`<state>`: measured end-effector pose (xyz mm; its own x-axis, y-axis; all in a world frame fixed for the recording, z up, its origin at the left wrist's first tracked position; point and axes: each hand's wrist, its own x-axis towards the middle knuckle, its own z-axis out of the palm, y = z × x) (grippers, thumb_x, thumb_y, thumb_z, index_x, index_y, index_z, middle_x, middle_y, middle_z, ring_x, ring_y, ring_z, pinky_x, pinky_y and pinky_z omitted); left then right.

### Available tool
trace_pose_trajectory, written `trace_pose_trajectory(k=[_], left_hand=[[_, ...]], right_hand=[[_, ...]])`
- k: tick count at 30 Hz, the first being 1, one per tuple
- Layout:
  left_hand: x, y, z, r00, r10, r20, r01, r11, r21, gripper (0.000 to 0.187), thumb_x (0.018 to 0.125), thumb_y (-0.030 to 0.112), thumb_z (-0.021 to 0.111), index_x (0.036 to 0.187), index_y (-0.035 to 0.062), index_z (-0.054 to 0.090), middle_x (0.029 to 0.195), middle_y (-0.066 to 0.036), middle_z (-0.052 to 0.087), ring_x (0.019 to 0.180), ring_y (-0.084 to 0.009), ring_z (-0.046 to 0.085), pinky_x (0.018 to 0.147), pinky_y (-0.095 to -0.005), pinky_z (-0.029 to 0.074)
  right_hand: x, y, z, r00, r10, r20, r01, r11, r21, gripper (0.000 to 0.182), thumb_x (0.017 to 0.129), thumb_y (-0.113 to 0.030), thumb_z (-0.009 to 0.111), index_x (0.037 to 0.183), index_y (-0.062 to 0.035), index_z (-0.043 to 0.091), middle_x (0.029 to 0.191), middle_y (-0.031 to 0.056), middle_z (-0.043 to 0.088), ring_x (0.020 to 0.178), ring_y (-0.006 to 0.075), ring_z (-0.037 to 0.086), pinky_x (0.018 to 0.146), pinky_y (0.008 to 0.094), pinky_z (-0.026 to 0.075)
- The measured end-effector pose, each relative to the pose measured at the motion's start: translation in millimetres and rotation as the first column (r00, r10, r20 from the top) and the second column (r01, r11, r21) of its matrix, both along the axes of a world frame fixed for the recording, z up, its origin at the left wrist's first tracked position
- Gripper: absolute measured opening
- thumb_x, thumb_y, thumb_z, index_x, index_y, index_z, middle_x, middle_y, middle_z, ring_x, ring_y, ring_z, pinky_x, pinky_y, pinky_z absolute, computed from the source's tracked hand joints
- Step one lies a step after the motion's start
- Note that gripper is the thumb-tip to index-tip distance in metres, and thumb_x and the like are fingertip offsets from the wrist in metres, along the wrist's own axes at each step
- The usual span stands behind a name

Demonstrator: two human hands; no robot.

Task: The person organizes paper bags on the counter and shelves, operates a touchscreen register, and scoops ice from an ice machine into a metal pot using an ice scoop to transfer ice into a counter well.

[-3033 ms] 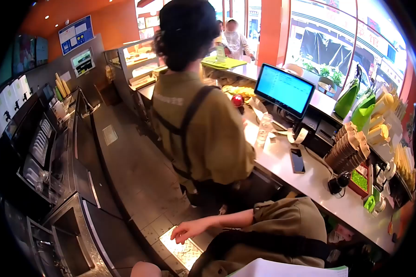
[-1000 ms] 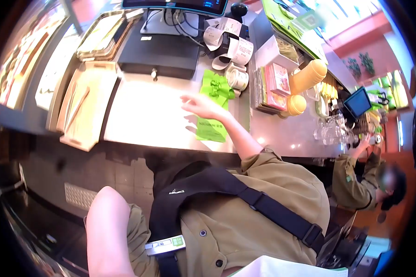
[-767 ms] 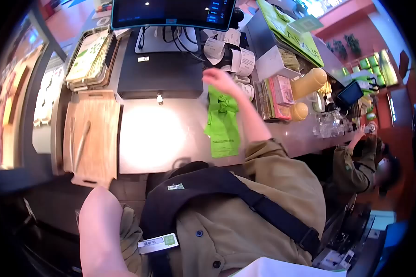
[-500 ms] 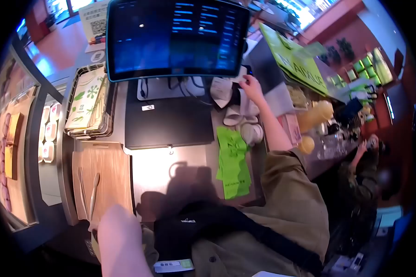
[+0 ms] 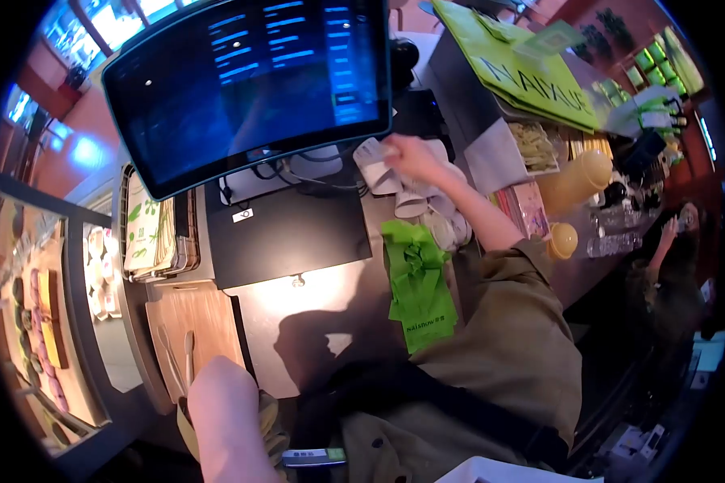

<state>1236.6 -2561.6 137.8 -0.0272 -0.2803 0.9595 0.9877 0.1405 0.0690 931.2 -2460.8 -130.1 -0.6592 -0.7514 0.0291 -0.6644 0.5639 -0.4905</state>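
My right grip [image 5: 417, 158] is at the white paper strips [image 5: 372, 166], fingers bent against a curled end; I can't tell whether they close on it. The strips loop loosely, with faint print, well back from the near edge of the surface [image 5: 259, 318], just by the lower right corner of the monitor [image 5: 250, 88]. My hand and forearm hide part of them, and the print is too blurred to read. My left hand is out of view.

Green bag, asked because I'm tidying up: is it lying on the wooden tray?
No, the green bag lies on the counter, with a stretch of countertop between it and the wooden tray.
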Motion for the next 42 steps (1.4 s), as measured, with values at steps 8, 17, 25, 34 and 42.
trace_pose_trajectory(k=[8,17,25,34,42], left_hand=[[-38.5,27.9,-8.7,0.984,0.030,-0.173,-0.012,0.994,0.106,0.012,0.077,0.023,0.049,0.084,0.0123,0.050,0.062,0.002,0.043,0.063,-0.0117,0.042,0.066,-0.0257,0.036],[-74.5,15.8,-129.2,0.694,0.216,0.687,-0.345,0.937,0.054,0.018,0.080,0.007,0.040,0.092,-0.0018,0.050,0.069,-0.011,0.053,0.078,-0.0243,0.049,0.072,-0.0298,0.039],[-64.2,2.1,-114.5,0.758,0.119,0.642,-0.403,0.859,0.316,0.018,0.077,0.005,0.043,0.089,-0.0041,0.053,0.079,-0.010,0.053,0.078,-0.0202,0.049,0.073,-0.0290,0.039],[-3.6,-6.5,36.7,0.845,0.532,0.061,-0.521,0.843,-0.134,0.015,0.075,0.021,0.044,0.074,0.0175,0.058,0.072,0.005,0.056,0.077,-0.0091,0.047,0.076,-0.0277,0.030],[30.1,-53.0,33.3,0.903,0.430,-0.002,-0.423,0.886,-0.190,0.020,0.080,0.025,0.039,0.081,0.0135,0.055,0.074,0.003,0.055,0.074,-0.0111,0.047,0.072,-0.0261,0.032]], right_hand=[[-0.1,7.7,-7.2,1.000,-0.017,-0.001,0.016,0.980,-0.200,0.034,0.068,-0.032,0.060,0.091,-0.0075,0.056,0.089,0.0141,0.055,0.085,0.0294,0.052,0.071,0.0373,0.042],[-50.0,-61.5,-32.7,0.940,-0.325,0.106,0.338,0.842,-0.420,0.035,0.071,-0.012,0.050,0.105,-0.0029,0.045,0.091,0.0170,0.056,0.089,0.0324,0.051,0.078,0.0384,0.040],[55.2,70.6,-31.8,0.942,0.006,0.337,0.074,0.972,-0.225,0.035,0.071,-0.020,0.054,0.100,-0.0008,0.051,0.099,0.0179,0.052,0.092,0.0320,0.049,0.077,0.0366,0.040],[20.5,72.6,-72.8,0.598,-0.758,0.260,0.800,0.544,-0.254,0.051,0.067,-0.019,0.060,0.112,-0.0034,0.041,0.077,0.0118,0.056,0.076,0.0271,0.054,0.070,0.0371,0.042],[93.2,88.9,-85.3,0.734,-0.647,0.206,0.678,0.685,-0.267,0.033,0.065,-0.010,0.053,0.097,-0.0040,0.051,0.064,0.0132,0.054,0.065,0.0294,0.054,0.062,0.0374,0.042]])
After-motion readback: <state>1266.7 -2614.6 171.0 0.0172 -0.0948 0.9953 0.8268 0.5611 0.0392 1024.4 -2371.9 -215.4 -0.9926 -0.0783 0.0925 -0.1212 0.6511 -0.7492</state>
